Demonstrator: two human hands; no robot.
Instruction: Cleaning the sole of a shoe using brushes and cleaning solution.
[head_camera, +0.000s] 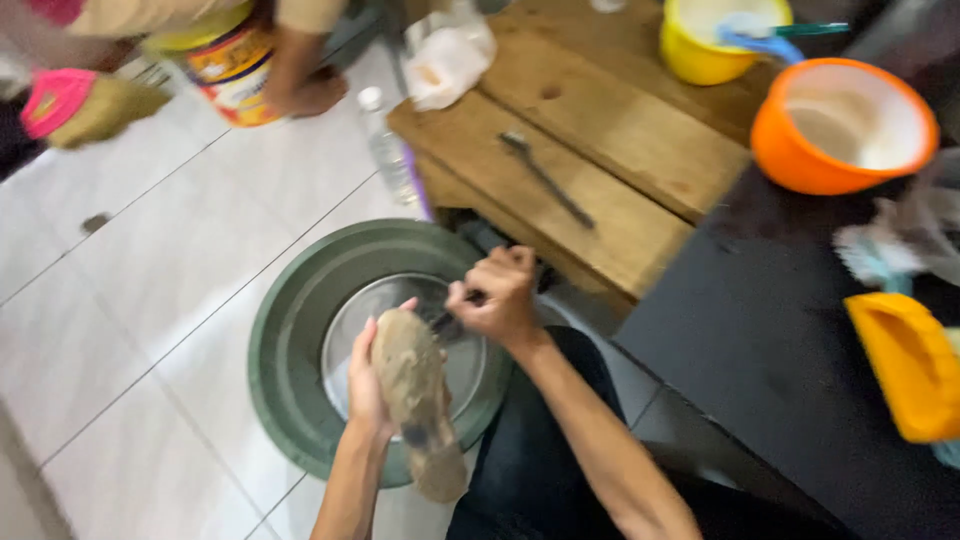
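Over a green basin (290, 340) on the white tiled floor (130, 300), the left hand (365, 385) holds a muddy shoe (415, 395), fingers wrapped along its side. Just beside it, the right hand (500, 295) has its fingers closed on a small dark tool (447, 322) whose tip touches the shoe. Nearby, a low wooden bench (620, 150) carries a metal spoon (545, 178) and a yellow bowl (700, 55)

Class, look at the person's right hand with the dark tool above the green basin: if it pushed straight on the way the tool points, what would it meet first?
The right hand aims its dark tool down-left at the muddy shoe held by the left hand. The tip looks already at the shoe's upper end, so the shoe comes first, though blur hides actual contact.
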